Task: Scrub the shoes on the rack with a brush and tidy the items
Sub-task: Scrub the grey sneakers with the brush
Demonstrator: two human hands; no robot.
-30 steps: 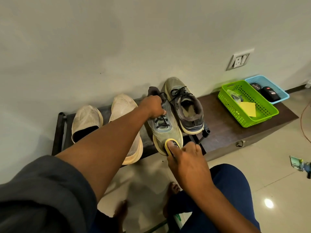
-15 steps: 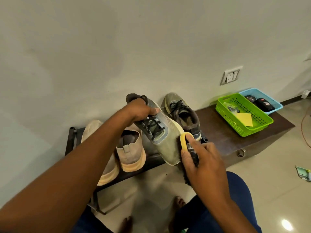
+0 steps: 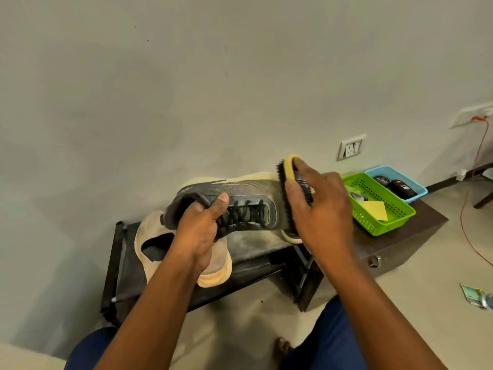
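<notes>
My left hand (image 3: 198, 231) grips the heel collar of a grey-green laced sneaker (image 3: 240, 201), held sideways in the air above the black shoe rack (image 3: 120, 263). My right hand (image 3: 320, 212) holds a yellow-backed brush (image 3: 289, 169) with dark bristles pressed against the sneaker's toe. A pair of beige shoes (image 3: 152, 236) lies on the rack below, partly hidden by my left arm. The second grey sneaker is hidden behind my hands.
A green basket (image 3: 384, 220) with a yellow note and a blue tray (image 3: 416, 182) holding dark polish tins stand on a brown bench (image 3: 416, 236) at the right. A wall socket (image 3: 350, 148) and a red cable (image 3: 477, 156) are at the right. My knees are below.
The sneaker has been lifted off the rack and turned sideways in my left hand. My right hand has moved the brush up from the toe's front to its side.
</notes>
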